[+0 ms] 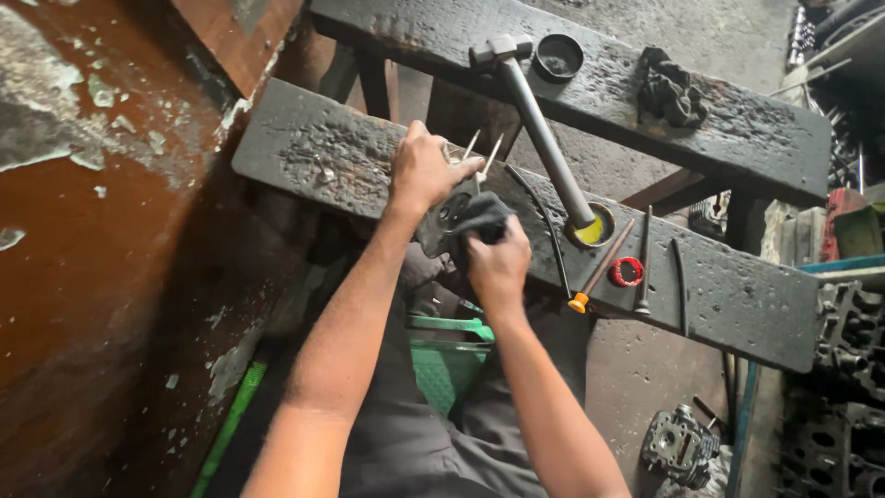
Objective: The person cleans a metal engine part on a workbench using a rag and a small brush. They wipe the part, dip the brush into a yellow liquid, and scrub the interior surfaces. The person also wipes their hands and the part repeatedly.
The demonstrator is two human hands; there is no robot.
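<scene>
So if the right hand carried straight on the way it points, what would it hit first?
The right hand, wrapped around a dark rag, points up and left toward the dark metal part under the left hand. It would likely meet that part first, though depth is unclear.

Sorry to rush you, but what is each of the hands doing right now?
Left hand: closed, holding the dark metal part on the bench.
Right hand: closed on a dark rag pressed against that part.
</scene>
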